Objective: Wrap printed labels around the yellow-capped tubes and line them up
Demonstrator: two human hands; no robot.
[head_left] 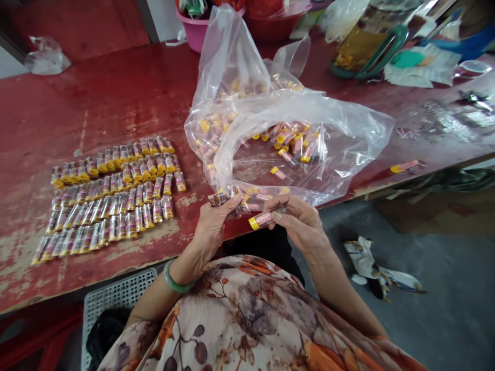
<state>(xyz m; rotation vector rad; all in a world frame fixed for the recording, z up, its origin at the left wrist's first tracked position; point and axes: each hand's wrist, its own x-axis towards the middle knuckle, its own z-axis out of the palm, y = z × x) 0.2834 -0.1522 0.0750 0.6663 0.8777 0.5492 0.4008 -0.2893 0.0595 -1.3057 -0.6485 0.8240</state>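
Observation:
My left hand is closed, pinching small clear printed wrappers between thumb and fingers. Beside it, my right hand grips a small clear tube with a yellow cap and a pink label, the cap pointing left. Both hands are at the table's front edge, before a large open clear plastic bag. Many similar yellow-capped tubes lie loose inside that bag. To the left, several neat rows of wrapped tubes lie on the red table.
One loose tube lies at the right table edge. Behind the bag are a pink basin and a jug of amber liquid. A crumpled plastic bag sits far left. Below the table is a white perforated basket.

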